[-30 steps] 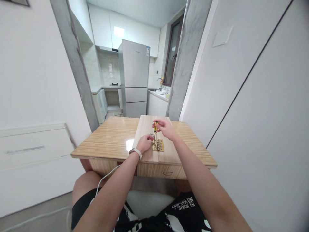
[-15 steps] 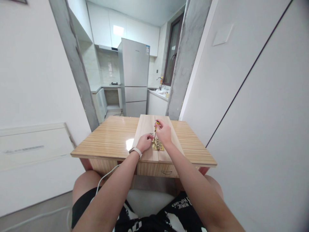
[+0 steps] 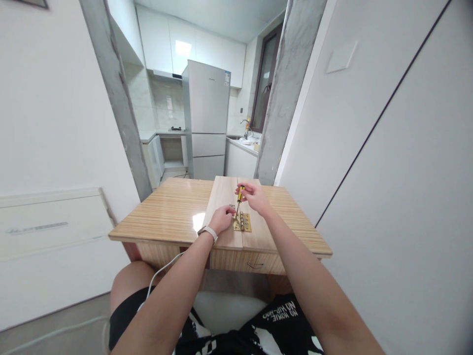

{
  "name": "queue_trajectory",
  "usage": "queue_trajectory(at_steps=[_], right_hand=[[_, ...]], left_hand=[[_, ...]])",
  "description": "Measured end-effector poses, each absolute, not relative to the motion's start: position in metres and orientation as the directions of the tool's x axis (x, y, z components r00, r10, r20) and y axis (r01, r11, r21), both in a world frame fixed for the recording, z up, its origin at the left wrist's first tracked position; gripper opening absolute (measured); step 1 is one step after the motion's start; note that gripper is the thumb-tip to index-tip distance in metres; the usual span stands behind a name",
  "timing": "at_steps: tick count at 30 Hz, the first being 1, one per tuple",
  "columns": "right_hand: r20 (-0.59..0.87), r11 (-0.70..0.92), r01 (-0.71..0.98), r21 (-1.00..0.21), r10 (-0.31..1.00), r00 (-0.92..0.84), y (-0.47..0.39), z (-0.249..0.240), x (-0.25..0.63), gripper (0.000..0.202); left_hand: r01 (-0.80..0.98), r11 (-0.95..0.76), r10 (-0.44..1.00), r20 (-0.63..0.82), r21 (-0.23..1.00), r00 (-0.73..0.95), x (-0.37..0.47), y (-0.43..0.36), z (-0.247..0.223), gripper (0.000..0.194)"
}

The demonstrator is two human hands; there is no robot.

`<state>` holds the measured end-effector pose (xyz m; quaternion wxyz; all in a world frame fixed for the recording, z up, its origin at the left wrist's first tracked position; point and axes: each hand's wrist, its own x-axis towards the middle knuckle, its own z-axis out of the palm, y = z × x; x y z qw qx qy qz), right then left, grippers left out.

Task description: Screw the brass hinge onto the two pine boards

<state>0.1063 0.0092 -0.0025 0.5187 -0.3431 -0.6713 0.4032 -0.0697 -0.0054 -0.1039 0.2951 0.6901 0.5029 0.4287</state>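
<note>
- Right hand [image 3: 256,199] grips a yellow-handled screwdriver [image 3: 241,194], tip down at a brass hinge [image 3: 247,223]
- Left hand [image 3: 220,220] rests beside the hinge
- Hinge spans two boards [image 3: 223,195] on a table [image 3: 166,209]

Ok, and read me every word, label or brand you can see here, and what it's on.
"NO HOMIE", apparently, upside down: black shorts.
"NO HIP-HOP", apparently, upside down: same shorts.
Brand on the fridge: too small to read.
Fridge sticker: too small.
White panel, left: grey lettering, too blurred.

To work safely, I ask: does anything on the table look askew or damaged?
Nothing stands out. The hinge lies across both boards; the screwdriver is tilted in the right hand. Fine damage is too small to tell.
</note>
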Motion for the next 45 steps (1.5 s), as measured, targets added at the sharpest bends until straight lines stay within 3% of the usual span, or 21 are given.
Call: queue_trajectory(at_steps=[6, 14, 22, 29, 33, 38, 45], right_hand=[[0.448, 0.455, 0.07, -0.888, 0.889, -0.098, 0.003, -0.007, 0.097, 0.032], [0.61, 0.546, 0.365, -0.754, 0.788, 0.083, -0.011, -0.014, 0.076, 0.027], [0.438, 0.452, 0.06, -0.89, 0.885, -0.161, -0.005, -0.012, 0.101, 0.039], [0.476, 0.485, 0.04, -0.874, 0.868, -0.14, -0.011, -0.013, 0.104, 0.039], [0.462, 0.476, 0.058, -0.878, 0.872, -0.162, 0.002, -0.012, 0.1, 0.038], [0.498, 0.509, 0.04, -0.86, 0.854, -0.149, 0.008, -0.001, 0.1, 0.038], [0.512, 0.518, 0.08, -0.852, 0.855, -0.081, -0.008, 0.015, 0.122, 0.04]], left_hand=[[0.435, -0.317, 0.948, 0.288, 0.843, 0.133, -0.07, -0.004, -0.105, 0.033], [0.45, -0.333, 0.943, 0.301, 0.828, 0.143, -0.071, -0.002, -0.107, 0.033], [0.416, -0.325, 0.946, 0.29, 0.849, 0.146, -0.07, 0.0, -0.108, 0.036], [0.302, -0.3, 0.952, 0.263, 0.905, 0.158, -0.076, 0.007, -0.105, 0.04], [0.386, -0.371, 0.926, 0.307, 0.845, 0.219, -0.09, 0.004, -0.099, 0.039], [0.575, -0.408, 0.907, 0.246, 0.709, 0.341, -0.111, -0.007, -0.084, 0.036], [0.573, -0.573, 0.804, 0.266, 0.586, 0.532, -0.112, -0.02, -0.068, 0.019]])
